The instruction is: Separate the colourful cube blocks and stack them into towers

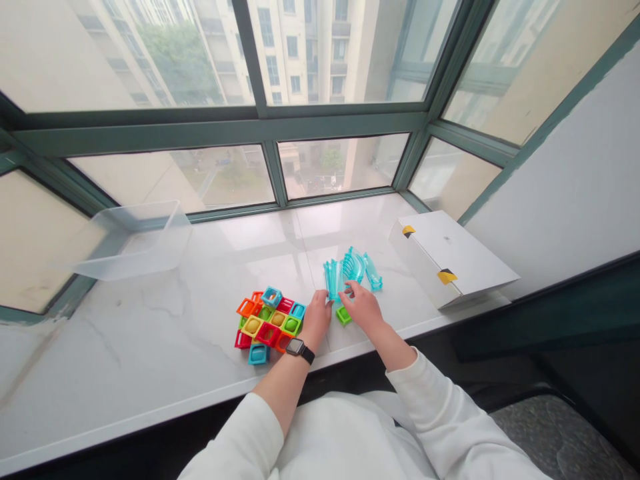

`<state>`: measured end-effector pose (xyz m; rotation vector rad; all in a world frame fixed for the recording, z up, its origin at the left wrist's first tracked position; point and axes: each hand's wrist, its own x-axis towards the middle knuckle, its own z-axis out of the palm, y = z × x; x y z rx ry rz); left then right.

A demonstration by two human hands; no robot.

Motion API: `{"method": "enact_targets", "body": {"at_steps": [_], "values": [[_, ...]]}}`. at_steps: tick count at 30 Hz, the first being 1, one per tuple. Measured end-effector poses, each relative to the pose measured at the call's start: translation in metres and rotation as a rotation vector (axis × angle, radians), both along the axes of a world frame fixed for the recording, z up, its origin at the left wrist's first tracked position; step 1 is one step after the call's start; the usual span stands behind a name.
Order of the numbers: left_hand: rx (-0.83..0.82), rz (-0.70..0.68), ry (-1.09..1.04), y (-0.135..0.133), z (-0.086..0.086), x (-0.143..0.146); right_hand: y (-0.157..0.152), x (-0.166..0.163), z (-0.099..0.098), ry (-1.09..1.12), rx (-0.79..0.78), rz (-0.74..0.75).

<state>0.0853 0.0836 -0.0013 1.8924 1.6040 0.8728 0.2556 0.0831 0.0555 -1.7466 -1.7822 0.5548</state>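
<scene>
My left hand [316,319], with a black smartwatch [300,350] on its wrist, stands between a heap of colourful square magnetic tiles [267,325] and a translucent teal curved track piece [333,280]. Its fingertips reach the foot of that piece. My right hand [363,307] lies just right of it, fingers spread against the teal pieces [354,267] grouped behind. A small green cube [343,316] sits under my right hand's heel. Whether either hand grips the track piece is hidden.
All this lies on a white marble windowsill [150,333] ending in a front edge near my body. A transparent plastic tub [133,240] stands at the left, and a white cardboard box [450,260] with yellow-black tape at the right. Green-framed windows rise behind.
</scene>
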Motion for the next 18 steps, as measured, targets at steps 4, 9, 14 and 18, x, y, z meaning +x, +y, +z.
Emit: {"method": "enact_targets", "body": {"at_steps": [4,9,14,18], "values": [[-0.040,0.009,-0.004,-0.0011,0.0023,0.0000,0.0028,-0.0026,-0.0064,-0.033,0.036,0.074],[-0.082,0.031,0.002,-0.0021,0.0069,0.0008,0.0045,0.0006,-0.0110,-0.054,0.112,0.177],[-0.084,0.045,-0.014,-0.0018,0.0063,0.0014,0.0043,0.0028,-0.0081,-0.055,0.115,0.206],[-0.076,0.050,-0.029,-0.0014,0.0051,0.0018,0.0031,0.0032,-0.0051,-0.040,0.109,0.218]]}}
